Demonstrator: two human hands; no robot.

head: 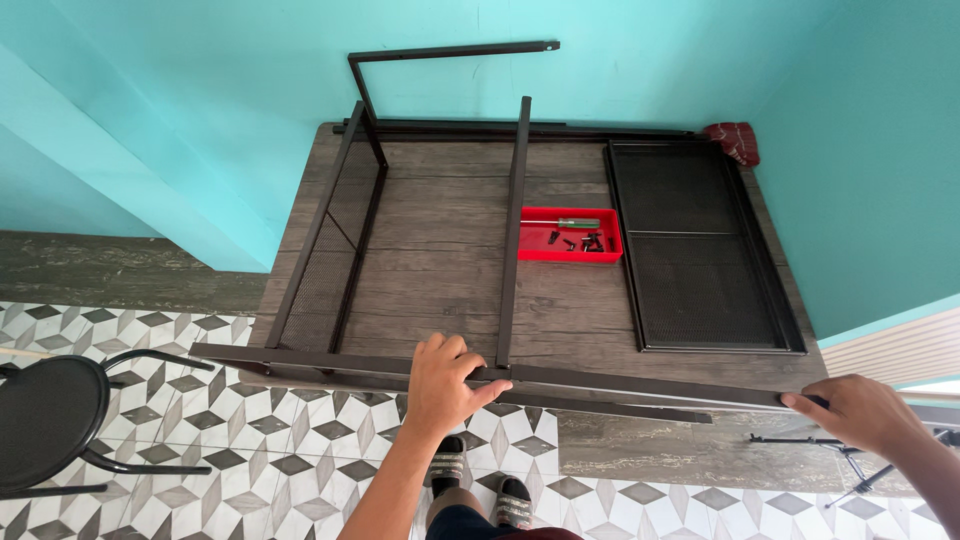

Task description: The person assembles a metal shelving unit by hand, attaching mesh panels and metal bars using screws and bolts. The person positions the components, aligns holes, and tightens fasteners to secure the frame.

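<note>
Dark metal frame (500,378) lies along the near edge of the worktop (440,270), its long front rail running left to right and dipping slightly toward the right. The left hand (445,385) rests on this rail near its middle, fingers (470,372) curled over the top of it, just where a crossbar (512,230) meets it. The right hand (858,410) grips the rail's right end, fingers wrapped around the bar. From the rail, the crossbar and a left side section (335,230) run straight away toward the wall, and an upright bent bar (440,55) rises at the far left corner.

Below the rail lies a patterned tile floor (250,440); a black stool (50,420) stands close at the left, and a tripod foot (850,460) sits under the right hand. The wood-grain worktop carries a red tray (570,245) with a screwdriver (565,223) and small screws, just right of the crossbar. A black mesh panel (695,245) lies flat beside the tray, reaching the right edge. A red cloth (733,140) sits in the far right corner. Turquoise walls (200,100) close in behind and on the right.
</note>
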